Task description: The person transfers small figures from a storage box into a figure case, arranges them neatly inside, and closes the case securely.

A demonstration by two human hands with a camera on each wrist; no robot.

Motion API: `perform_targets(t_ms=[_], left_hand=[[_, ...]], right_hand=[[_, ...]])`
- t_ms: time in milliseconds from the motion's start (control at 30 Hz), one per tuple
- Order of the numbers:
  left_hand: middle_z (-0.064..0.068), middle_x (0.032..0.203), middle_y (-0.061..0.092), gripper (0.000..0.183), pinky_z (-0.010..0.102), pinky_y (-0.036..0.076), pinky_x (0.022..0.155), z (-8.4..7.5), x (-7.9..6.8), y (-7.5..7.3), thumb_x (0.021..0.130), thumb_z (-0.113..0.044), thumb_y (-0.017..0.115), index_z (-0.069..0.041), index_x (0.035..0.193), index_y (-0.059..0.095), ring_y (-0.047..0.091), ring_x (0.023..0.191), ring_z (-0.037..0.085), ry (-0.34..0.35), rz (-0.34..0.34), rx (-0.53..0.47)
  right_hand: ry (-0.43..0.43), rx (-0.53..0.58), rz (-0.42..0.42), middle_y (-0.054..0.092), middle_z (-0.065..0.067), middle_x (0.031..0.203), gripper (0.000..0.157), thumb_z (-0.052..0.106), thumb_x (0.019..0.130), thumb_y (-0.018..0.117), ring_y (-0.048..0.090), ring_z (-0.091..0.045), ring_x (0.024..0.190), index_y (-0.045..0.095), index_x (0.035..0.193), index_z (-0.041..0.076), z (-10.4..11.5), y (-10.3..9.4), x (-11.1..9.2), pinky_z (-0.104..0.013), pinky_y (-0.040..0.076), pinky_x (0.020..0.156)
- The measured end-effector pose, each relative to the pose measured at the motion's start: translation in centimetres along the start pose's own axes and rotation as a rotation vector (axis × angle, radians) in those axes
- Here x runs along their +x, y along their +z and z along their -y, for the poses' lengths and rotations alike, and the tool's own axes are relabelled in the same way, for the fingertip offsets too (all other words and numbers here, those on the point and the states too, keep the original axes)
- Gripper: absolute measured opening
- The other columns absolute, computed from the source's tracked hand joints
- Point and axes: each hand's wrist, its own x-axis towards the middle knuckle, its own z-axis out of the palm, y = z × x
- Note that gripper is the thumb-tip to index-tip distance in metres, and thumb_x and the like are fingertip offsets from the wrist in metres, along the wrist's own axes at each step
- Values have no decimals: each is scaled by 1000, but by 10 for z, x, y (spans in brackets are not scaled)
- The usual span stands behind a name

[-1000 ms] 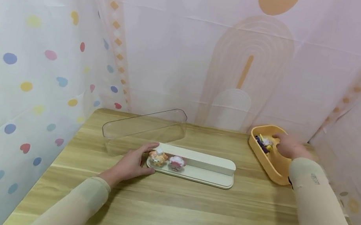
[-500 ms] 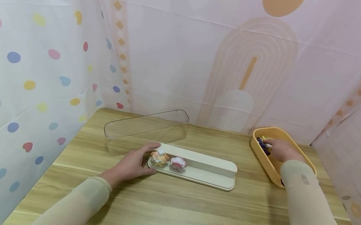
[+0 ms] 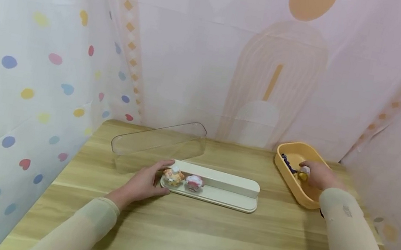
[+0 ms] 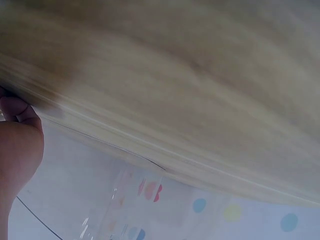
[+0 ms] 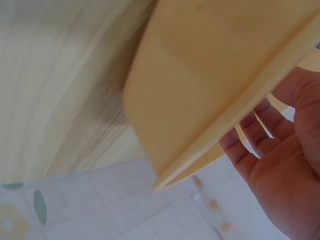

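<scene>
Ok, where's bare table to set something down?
Widest: in front of the cream tray, between the sleeves. Smaller: between clear cover and yellow-orange bin. Crowded: the tray's left end, with two figurines and the left hand; the bin around the right hand.

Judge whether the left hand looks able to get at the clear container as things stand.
Probably yes: the left hand is close to the clear container, with nothing visible blocking the way. It would likely need to release the cream base, whose end it holds.
</scene>
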Motion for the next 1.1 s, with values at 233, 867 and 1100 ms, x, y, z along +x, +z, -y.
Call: perform_targets(t_ms=[233, 867, 1100], left_hand=[[11, 156, 60, 94, 33, 46, 72, 3, 0, -3, 87, -25, 91, -28, 165, 37, 51, 70, 15, -7, 1, 3], [13, 156, 60, 93, 29, 44, 66, -1, -1, -6, 88, -24, 91, -26, 164, 38, 50, 65, 11, 2, -1, 11], [11, 155, 62, 93, 27, 45, 64, -1, -1, -6, 88, -23, 91, -26, 164, 38, 52, 66, 11, -1, -6, 4]], right_hand=[[70, -28, -17, 66, -38, 131, 41, 3, 95, 68, 65, -56, 117, 63, 134, -11, -2, -3, -11, -67, 53, 96], [44, 51, -80, 72, -31, 114, 47, 6, 84, 73, 67, -39, 97, 63, 125, -14, -11, 14, 0, -59, 54, 94], [18, 140, -116, 71, -29, 110, 35, 12, 85, 79, 65, -39, 96, 67, 111, -9, -17, 7, -2, -57, 53, 90]])
